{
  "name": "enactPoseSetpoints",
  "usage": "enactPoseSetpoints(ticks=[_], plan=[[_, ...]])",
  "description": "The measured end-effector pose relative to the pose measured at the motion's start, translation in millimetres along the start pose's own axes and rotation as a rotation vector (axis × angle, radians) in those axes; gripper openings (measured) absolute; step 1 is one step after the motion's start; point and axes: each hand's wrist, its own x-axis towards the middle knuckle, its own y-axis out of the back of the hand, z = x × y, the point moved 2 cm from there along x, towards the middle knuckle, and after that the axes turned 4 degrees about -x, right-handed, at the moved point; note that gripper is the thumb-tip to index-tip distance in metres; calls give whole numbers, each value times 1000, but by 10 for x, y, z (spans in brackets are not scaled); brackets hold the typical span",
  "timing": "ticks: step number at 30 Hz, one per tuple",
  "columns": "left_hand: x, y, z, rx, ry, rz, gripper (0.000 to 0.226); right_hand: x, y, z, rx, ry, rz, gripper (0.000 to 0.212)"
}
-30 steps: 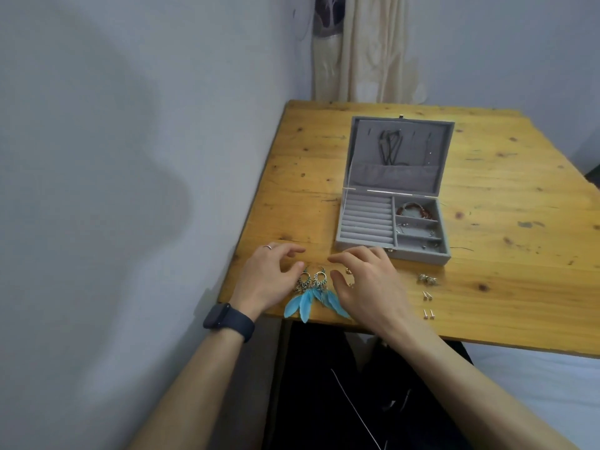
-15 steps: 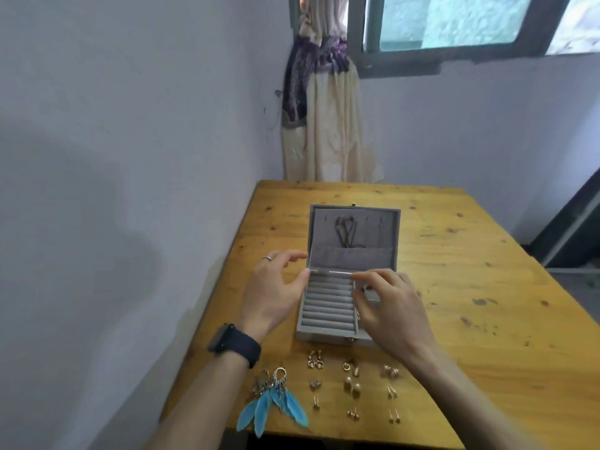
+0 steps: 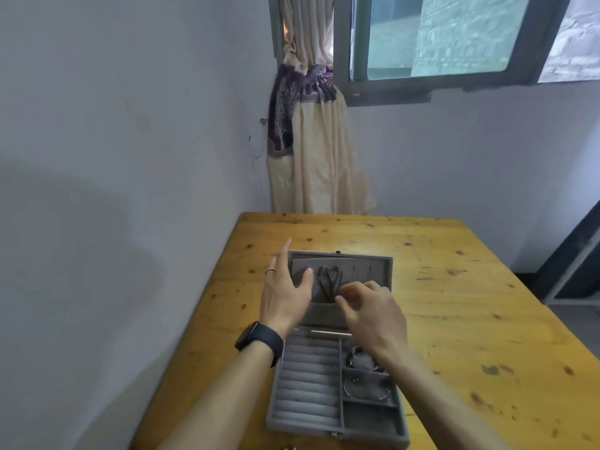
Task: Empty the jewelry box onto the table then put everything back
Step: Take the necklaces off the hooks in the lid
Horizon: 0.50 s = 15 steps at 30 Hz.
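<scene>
A grey box [image 3: 308, 431] stands open on the wooden counter [image 3: 454, 303] in the lower centre of the frame, its lid [image 3: 373, 271] leaned back toward the top of the frame. In the lid a dark necklace [image 3: 328, 282] hangs down into a fabric pocket. The left half of the base holds rows of ring rolls [image 3: 308, 378]. The right half is split into compartments: a bracelet [image 3: 360, 358] lies in the upper one and a thin bangle [image 3: 363, 386] in the middle one. The left hand [image 3: 285, 293] is released, with straight, spread fingers at the lid's left edge and the thumb over the lining; I cannot tell whether it touches the lid. It wears a ring [image 3: 270, 271] and, on the wrist, a dark watch [image 3: 259, 339]. The right hand [image 3: 370, 310] is over the lid just right of the necklace, its fingers curled toward the thumb. Its fingertips are blurred, so I cannot tell whether they are pinching anything. A few small metal pieces [image 3: 289, 447] show on the counter at the bottom edge, in front of the box. In the upper centre a tied curtain [image 3: 311, 141] hangs beside a window [image 3: 438, 37].
</scene>
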Motion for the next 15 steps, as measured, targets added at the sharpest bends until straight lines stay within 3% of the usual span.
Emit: enactPoseSetpoints(ticks=[7, 12, 15], plan=[[213, -122, -131, -133, 56, -9, 69, 227, -191, -112, -58, -28, 83, 24], [247, -68, -213, -149, 57, 12, 51, 285, -239, -184, -161, 14, 89, 24], [250, -15, -209, -156, 47, 14, 41, 276, -209, -257, -88, 16, 118, 23]])
